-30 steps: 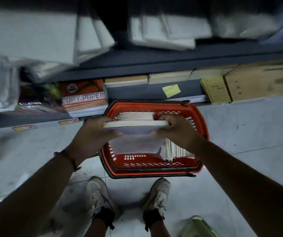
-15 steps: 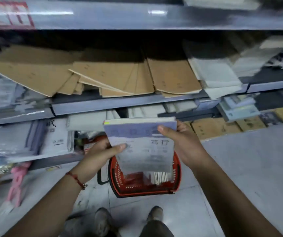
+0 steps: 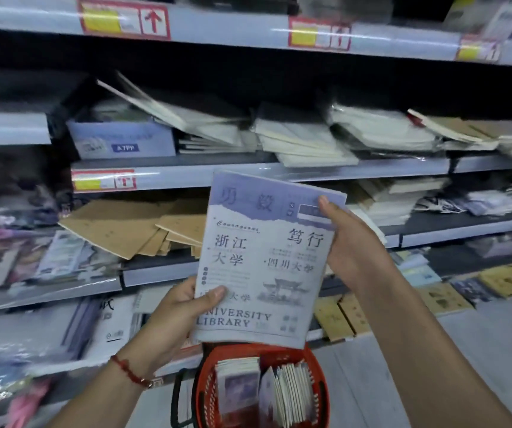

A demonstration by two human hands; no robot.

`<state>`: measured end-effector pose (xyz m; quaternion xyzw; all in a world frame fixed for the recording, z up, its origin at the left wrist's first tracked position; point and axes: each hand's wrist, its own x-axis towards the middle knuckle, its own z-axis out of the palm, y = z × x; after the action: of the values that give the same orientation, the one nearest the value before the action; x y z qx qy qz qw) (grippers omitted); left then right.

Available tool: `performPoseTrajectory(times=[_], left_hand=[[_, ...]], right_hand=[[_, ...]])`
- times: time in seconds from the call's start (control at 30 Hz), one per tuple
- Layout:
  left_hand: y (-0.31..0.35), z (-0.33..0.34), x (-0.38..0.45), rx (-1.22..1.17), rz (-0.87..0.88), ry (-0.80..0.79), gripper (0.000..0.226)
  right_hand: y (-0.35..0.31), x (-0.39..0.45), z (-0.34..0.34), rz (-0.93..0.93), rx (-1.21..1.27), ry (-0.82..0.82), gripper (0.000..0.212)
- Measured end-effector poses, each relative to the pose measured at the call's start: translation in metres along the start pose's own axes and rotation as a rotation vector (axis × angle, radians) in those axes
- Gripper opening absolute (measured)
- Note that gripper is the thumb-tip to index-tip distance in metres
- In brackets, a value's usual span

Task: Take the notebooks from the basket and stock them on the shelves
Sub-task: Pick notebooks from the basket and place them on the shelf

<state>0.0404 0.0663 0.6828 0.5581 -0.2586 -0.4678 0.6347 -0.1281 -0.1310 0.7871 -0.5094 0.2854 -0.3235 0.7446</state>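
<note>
Since half a second ago the notebook stack [image 3: 267, 257] has come up from just over the basket [image 3: 321, 381] to chest height in front of the shelves [image 3: 205, 174], and the view has tipped up so more shelf rows show; the basket now sits low at the bottom edge, on the floor.

Both hands are on the stack; left hand [image 3: 174, 316] grips the lower left corner with the thumb pressed across the cover, right hand [image 3: 350, 245] holds the upper right edge, thumb on the front and fingers behind.

Handling guess: it looks like a shrink-wrapped bundle, so probably a bit slick and heavier than a single book, fairly stiff but it'll bend if you hold it by one corner; opposite edges like this seems the right way to grab it, then slide it in flat.

Count: one bundle in hand, can't tell how many notebooks are in it; the basket holds one flat pack on the left plus a row of upright ones on the right, too blurry to number; four shelf levels in view, already crowded with stacks.
</note>
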Motion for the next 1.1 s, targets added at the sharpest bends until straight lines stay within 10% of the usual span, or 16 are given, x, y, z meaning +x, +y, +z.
performPoseTrajectory(times=[0.5, 0.67, 1.1], left_hand=[[0.126, 0.02, -0.039, -0.167, 0.234, 0.142, 0.04], [0.139, 0.021, -0.052, -0.088, 0.3, 0.071, 0.094], [0.278, 0.039, -0.053, 0.006, 0.528, 0.152, 0.035]], right_hand=[[-0.011, -0.055, 0.051, -0.044, -0.091, -0.149, 0.045], [-0.042, -0.06, 0.069, -0.142, -0.05, -0.154, 0.043], [-0.169, -0.032, 0.137, -0.357, -0.117, -0.167, 0.019]])
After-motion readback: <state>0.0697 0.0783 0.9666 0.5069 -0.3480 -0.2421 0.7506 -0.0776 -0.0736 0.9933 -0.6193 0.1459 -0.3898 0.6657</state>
